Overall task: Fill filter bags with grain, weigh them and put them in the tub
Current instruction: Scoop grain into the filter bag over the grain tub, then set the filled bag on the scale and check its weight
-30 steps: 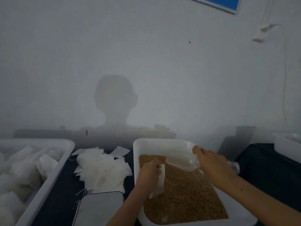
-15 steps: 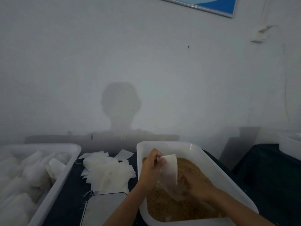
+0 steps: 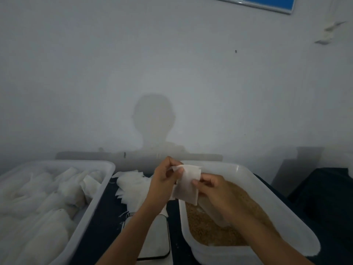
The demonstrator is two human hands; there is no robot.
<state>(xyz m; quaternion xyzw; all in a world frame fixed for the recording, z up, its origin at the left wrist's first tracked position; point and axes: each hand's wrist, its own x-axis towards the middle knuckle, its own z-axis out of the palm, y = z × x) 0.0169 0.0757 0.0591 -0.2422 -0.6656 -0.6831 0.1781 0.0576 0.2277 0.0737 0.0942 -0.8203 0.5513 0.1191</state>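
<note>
Pale grey wall fills the upper view, with a shadow of the person's head and shoulders on it and a blue-framed sign [image 3: 271, 2] at the top right. Below, a dark tabletop [image 3: 107, 211] carries a white tub [image 3: 95, 203] on the left holding filled filter bags [image 3: 44, 197], a loose pile of empty filter bags [image 3: 131, 188] in the middle, a flat scale [image 3: 154, 238] near the front edge, and a white bin [image 3: 267, 190] of brown grain [image 3: 210, 232] on the right. Over the bin's near-left corner both hands hold one empty filter bag [image 3: 188, 183] upright in the air. Left hand [image 3: 164, 183] pinches the bag's top left edge between thumb and fingers; right hand [image 3: 214, 190] pinches its right edge with thumb and curled fingers. A clear scoop [image 3: 212, 209] lies beneath the right hand, on the grain.
</note>
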